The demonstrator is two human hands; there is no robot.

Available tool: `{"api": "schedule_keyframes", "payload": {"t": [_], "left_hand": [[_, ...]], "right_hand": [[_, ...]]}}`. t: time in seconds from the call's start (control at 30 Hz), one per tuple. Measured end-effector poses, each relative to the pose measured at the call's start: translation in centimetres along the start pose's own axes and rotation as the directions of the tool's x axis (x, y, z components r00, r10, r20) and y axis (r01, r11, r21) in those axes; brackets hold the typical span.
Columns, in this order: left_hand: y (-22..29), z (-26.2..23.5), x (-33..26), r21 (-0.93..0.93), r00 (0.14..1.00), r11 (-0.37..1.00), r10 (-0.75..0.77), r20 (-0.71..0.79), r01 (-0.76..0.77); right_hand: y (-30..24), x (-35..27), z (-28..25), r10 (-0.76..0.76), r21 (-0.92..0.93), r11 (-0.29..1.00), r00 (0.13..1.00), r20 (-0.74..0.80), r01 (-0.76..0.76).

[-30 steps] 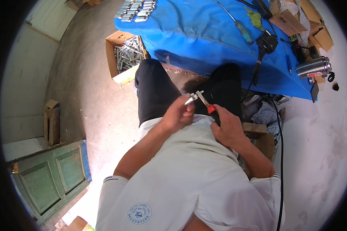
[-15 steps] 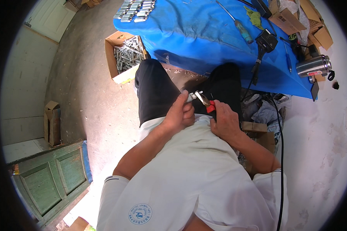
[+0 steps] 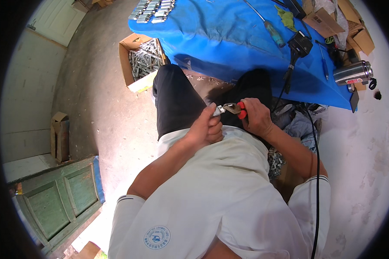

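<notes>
Over my lap, my left hand (image 3: 206, 126) is closed around a small silver metal piece (image 3: 218, 111), whose end sticks out past the thumb. My right hand (image 3: 258, 117) grips red-handled pliers (image 3: 232, 108) by the handles. Their dark jaws point left and meet the exposed end of the piece; whether they clamp it is too small to tell. On the far left corner of the blue-covered table (image 3: 212, 34), similar silver metal pieces (image 3: 153, 9) lie in rows.
An open cardboard box (image 3: 124, 64) full of loose metal parts stands on the floor beyond my left knee. A screwdriver (image 3: 270, 32), a black device with a cable (image 3: 300, 44) and a steel flask (image 3: 352, 73) lie on the table. A black cable (image 3: 317, 172) hangs past my right arm.
My right hand has moved up and right and turned, so the pliers now lie more level. Their jaws have changed angle at the metal piece. My left hand shifted slightly.
</notes>
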State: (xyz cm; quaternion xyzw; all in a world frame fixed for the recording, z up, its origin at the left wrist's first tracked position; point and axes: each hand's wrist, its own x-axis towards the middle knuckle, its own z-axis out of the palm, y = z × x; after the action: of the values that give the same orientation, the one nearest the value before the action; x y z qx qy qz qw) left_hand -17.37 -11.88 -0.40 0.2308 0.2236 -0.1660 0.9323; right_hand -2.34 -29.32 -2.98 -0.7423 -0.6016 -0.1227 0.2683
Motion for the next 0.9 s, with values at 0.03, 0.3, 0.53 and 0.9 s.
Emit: {"api": "schedule_keyframes", "payload": {"t": [0.03, 0.3, 0.53, 0.9], "left_hand": [[0.0, 0.1, 0.0, 0.002, 1.000, 1.000, -0.008, 0.008, 0.008], [0.5, -0.1, -0.3, -0.046, 0.995, 0.994, 0.093, -0.033, -0.095], [0.3, -0.2, 0.1, 0.035, 0.993, 0.993, 0.116, -0.035, -0.114], [0.1, -0.5, 0.2, 0.083, 0.983, 0.984, 0.162, -0.089, -0.155]], "right_hand": [[0.6, 0.0, 0.2, -0.018, 0.010, 1.000, 1.000, -0.008, 0.018], [-4.5, 0.9, -2.1, 0.342, 0.246, 0.861, 0.865, 0.368, -0.445], [-5.3, 0.9, -5.2, 0.397, 0.228, 0.764, 0.719, 0.570, -0.603], [-6.6, 2.5, -6.5, 0.435, 0.248, 0.561, 0.536, 0.723, -0.790]]}}
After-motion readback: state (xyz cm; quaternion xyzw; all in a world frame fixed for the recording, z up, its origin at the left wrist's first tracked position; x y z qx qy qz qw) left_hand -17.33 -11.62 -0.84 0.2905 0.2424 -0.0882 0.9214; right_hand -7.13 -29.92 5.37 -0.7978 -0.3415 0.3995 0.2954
